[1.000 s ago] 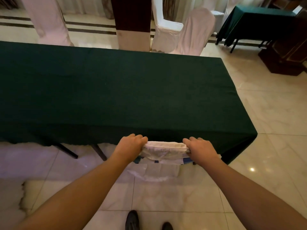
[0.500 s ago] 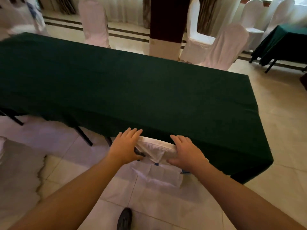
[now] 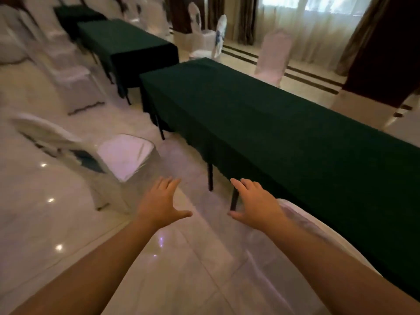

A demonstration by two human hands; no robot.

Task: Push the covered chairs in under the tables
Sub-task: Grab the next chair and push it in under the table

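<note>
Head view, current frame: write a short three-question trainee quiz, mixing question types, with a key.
1. True or false: both hands are gripping a chair back.
2. Which stands pulled out from the near green table? A) the white covered chair at left B) a stool C) a trolley
3. Fill in: the right hand is ____, fingers spread.

Key
1. False: the left hand and right hand are both empty, over the floor.
2. A; its seat faces the table, clear of the green cloth.
3. Open.
</note>
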